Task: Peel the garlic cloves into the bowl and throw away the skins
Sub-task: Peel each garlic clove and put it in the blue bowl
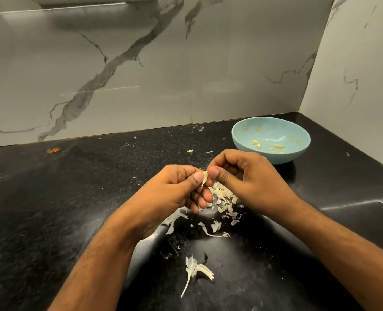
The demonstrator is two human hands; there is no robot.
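A small garlic clove [205, 177] with pale skin is pinched between the thumbs and fingertips of both hands, above the black counter. My left hand [177, 189] holds it from the left and my right hand [237, 176] from the right. A light blue bowl [302, 140] stands at the back right, just beyond my right hand, with several peeled cloves [278, 145] inside. Loose garlic skins [224, 198] lie in a heap under my hands, and a bigger piece of skin [196, 269] lies nearer to me.
The black speckled counter [74, 198] meets marble walls at the back and right, forming a corner behind the bowl. Small skin flakes [197, 127] are scattered near the back wall. An orange speck [54, 150] sits at the back left.
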